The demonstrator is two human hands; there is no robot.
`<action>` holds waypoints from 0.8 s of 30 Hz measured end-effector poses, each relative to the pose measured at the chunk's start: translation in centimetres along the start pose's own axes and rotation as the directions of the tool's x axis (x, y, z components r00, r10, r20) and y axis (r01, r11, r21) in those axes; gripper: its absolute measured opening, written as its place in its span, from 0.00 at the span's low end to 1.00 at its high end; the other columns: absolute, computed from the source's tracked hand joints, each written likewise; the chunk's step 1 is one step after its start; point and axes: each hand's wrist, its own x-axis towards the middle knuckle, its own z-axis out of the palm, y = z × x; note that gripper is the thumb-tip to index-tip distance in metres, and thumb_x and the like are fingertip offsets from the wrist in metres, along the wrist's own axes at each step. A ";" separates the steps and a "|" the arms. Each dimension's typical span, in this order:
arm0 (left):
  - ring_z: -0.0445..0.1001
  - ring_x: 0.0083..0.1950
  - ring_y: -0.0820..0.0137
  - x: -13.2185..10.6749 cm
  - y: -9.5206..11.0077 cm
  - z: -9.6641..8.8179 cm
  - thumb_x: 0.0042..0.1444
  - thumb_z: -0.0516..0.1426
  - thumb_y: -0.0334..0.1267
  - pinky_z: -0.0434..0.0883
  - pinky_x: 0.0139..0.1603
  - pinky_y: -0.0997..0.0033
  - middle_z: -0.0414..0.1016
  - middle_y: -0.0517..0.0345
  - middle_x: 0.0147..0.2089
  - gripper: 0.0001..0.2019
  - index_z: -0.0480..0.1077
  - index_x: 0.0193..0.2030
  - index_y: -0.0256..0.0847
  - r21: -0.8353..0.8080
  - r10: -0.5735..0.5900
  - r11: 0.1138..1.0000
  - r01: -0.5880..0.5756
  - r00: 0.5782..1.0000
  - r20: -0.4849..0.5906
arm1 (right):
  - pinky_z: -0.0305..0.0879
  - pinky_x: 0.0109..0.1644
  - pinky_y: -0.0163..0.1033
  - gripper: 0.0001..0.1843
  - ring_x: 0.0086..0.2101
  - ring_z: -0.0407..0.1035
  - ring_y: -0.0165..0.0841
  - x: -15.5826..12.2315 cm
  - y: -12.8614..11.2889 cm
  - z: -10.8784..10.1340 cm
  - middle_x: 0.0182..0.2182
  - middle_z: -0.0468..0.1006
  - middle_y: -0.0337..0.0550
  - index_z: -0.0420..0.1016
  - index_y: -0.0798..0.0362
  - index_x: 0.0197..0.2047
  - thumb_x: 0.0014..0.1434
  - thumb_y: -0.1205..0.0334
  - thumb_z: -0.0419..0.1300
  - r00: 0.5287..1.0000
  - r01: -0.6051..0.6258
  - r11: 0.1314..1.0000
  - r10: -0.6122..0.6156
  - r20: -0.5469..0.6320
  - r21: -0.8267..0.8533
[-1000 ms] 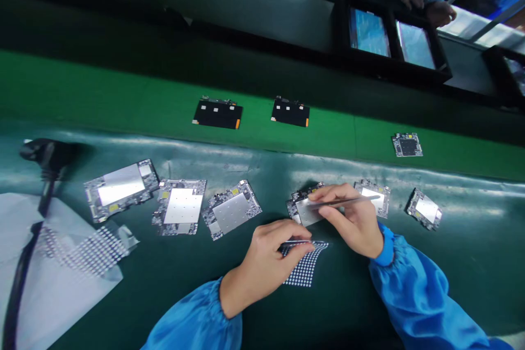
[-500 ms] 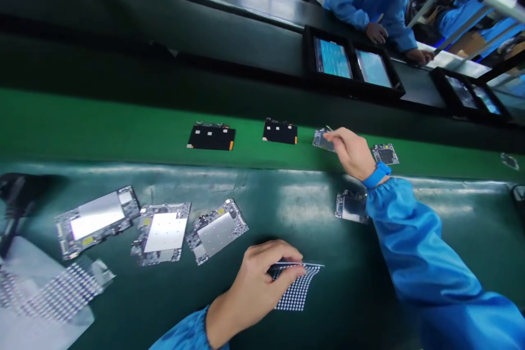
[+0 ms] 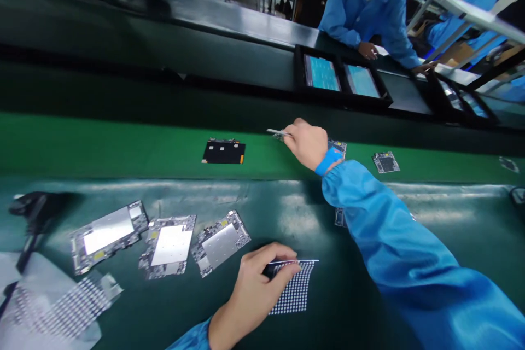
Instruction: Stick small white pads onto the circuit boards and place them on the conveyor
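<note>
My left hand (image 3: 262, 290) is closed, pinching a dark sheet of round white dots (image 3: 293, 290) by its top edge, above the green work mat. My right hand (image 3: 305, 142), with a blue wrist strap, reaches over the bright green strip. Between its fingers is a thin pale tool (image 3: 275, 132) pointing left; its exact kind is unclear. A board's edge (image 3: 279, 136) peeks out below the tool, mostly covered by the hand. Behind the wrist lies a partly hidden circuit board (image 3: 339, 147). To the left sits a black-covered board (image 3: 223, 152) with small white squares.
Three circuit boards with silver shields (image 3: 172, 246) lie on the near mat at left, beside a dotted sheet (image 3: 77, 306) on white film and a black cable (image 3: 36, 213). Another board (image 3: 385, 162) lies right. Framed screens (image 3: 342, 76) stand across, near a co-worker in blue (image 3: 369, 11).
My right hand has moved left along the green strip, from a bare circuit board to where a black-covered board lay. My left hand still holds the dotted sheet. The view has shifted slightly.
</note>
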 end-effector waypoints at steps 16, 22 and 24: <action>0.82 0.28 0.69 0.5 -0.7 0.0 0.52 0.65 0.38 0.79 0.31 0.77 0.84 0.61 0.29 0.03 0.80 0.31 0.43 0.006 -0.062 0.998 0.064 0.982 -0.176 | 0.66 0.35 0.38 0.15 0.29 0.70 0.32 -19.5 -0.3 -0.9 0.30 0.80 0.42 0.78 0.53 0.39 0.66 0.50 0.58 0.898 -0.365 0.443 0.401 0.183 0.819; 0.82 0.31 0.69 0.4 -0.3 0.2 0.53 0.65 0.35 0.78 0.33 0.76 0.83 0.59 0.30 0.02 0.80 0.33 0.42 -0.049 -0.133 0.991 0.126 0.977 -0.166 | 0.68 0.30 0.36 0.21 0.24 0.68 0.28 -19.4 -0.3 -2.0 0.27 0.75 0.40 0.80 0.53 0.37 0.71 0.48 0.54 0.967 -0.217 0.179 0.176 0.186 0.960; 0.81 0.31 0.69 0.4 -0.2 0.2 0.53 0.65 0.35 0.78 0.33 0.75 0.83 0.60 0.30 0.01 0.80 0.33 0.42 -0.059 -0.139 0.990 0.132 0.978 -0.157 | 0.74 0.34 0.39 0.16 0.26 0.74 0.30 -19.4 -1.1 -1.9 0.28 0.79 0.42 0.80 0.53 0.41 0.70 0.52 0.57 0.961 -0.267 0.015 0.075 0.265 0.964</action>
